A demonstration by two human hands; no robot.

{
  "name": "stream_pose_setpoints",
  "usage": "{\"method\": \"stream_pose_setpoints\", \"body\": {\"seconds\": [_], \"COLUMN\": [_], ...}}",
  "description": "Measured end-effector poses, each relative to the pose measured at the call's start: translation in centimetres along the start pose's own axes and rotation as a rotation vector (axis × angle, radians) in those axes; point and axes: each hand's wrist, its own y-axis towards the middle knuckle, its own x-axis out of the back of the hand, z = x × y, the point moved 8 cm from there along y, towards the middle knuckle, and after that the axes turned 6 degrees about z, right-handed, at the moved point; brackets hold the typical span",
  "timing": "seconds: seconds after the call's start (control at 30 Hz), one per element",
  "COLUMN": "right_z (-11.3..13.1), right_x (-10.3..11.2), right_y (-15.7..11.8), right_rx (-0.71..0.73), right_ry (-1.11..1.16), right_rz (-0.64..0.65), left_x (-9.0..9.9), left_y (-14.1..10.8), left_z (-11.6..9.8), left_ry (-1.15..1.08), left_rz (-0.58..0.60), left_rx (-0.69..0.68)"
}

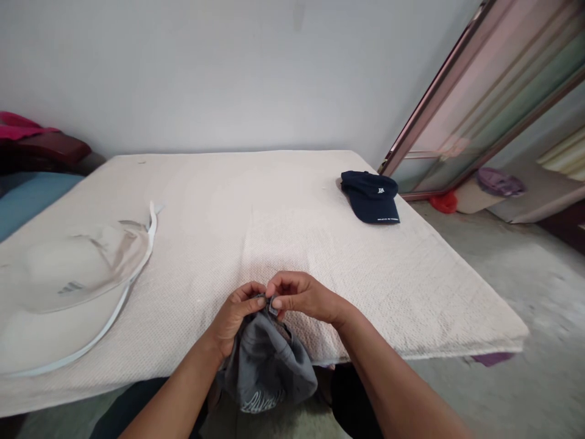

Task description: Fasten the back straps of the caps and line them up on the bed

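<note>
A grey cap [269, 360] with pale lettering hangs at the near edge of the cloth-covered table. My left hand [237, 314] is closed on the cap's upper edge, thumb on top. Close beside it, my right hand [304, 297] pinches the end of the cap's strap [273, 306] between thumb and fingers. The two hands almost touch at the fingertips. The cap's inside and the far side of the strap are hidden.
A dark navy cap [371, 196] lies at the table's right back. On the left is a wide-brimmed cream hat [73, 286] with a white rim. The pale textured tablecloth [196, 201] reaches the grey wall. A framed glass door [457, 134] stands right, with items on the floor.
</note>
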Motion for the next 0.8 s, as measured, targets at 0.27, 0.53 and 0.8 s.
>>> {"method": "stream_pose_setpoints", "body": {"seconds": [0.27, 0.53, 0.8], "right_z": [0.4, 0.1, -0.1], "right_x": [-0.3, 0.4, 0.9], "right_y": [-0.2, -0.2, -0.3], "right_rx": [0.015, -0.027, -0.093], "right_ry": [0.038, 0.018, -0.081], "right_rz": [0.023, -0.084, -0.158], "left_x": [-0.3, -0.1, -0.2], "left_y": [-0.1, -0.1, -0.4], "left_z": [0.0, -0.3, -0.6], "left_ry": [-0.024, 0.032, 0.177], "left_rz": [0.027, -0.005, -0.046], "left_rx": [-0.001, -0.031, -0.015]}}
